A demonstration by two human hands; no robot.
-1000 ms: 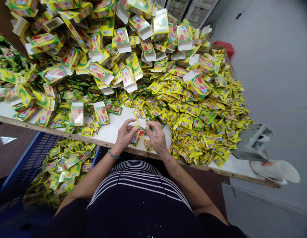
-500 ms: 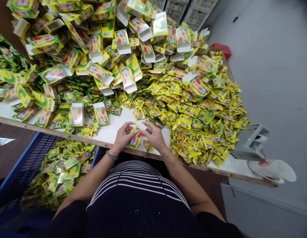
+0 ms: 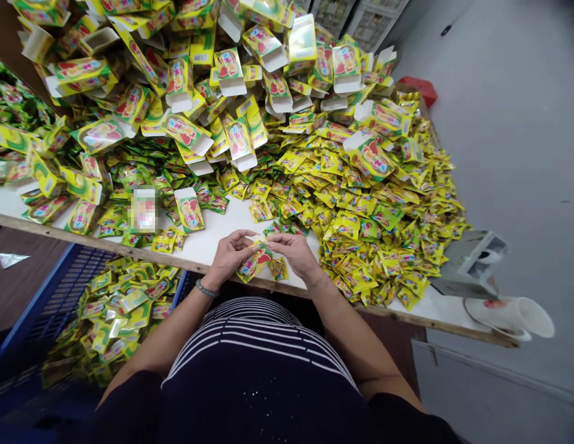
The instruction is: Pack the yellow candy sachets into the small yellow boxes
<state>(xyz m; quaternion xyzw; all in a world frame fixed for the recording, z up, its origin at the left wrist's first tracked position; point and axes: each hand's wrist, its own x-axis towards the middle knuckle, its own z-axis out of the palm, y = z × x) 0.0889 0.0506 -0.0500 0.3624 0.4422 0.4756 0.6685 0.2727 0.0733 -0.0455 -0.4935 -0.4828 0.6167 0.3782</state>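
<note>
Close to the table's front edge, a small yellow-green printed box (image 3: 253, 264) is held tilted between both hands. My left hand (image 3: 231, 253) grips its left side, thumb across the front and fingers behind. At the box's upper right end, my right hand (image 3: 294, 251) is closed with thumb and fingertips pinching it. The flap there is mostly hidden by the fingers. Just beneath my right hand lies a small yellow sachet (image 3: 278, 269) on the white tabletop (image 3: 217, 231). Green sachets (image 3: 291, 228) lie just beyond the hands.
Open-ended boxes (image 3: 183, 83) are heaped at the back. Yellow sachets (image 3: 356, 228) pile up on the right, beside a grey metal device (image 3: 472, 265) and a white cup (image 3: 509, 316) lying on its side. Below left, a blue crate (image 3: 46, 302) holds several filled-looking boxes (image 3: 124, 314).
The box has shifted slightly left and down. My right fingers have come down onto its upper end, where they were raised and more spread before.
</note>
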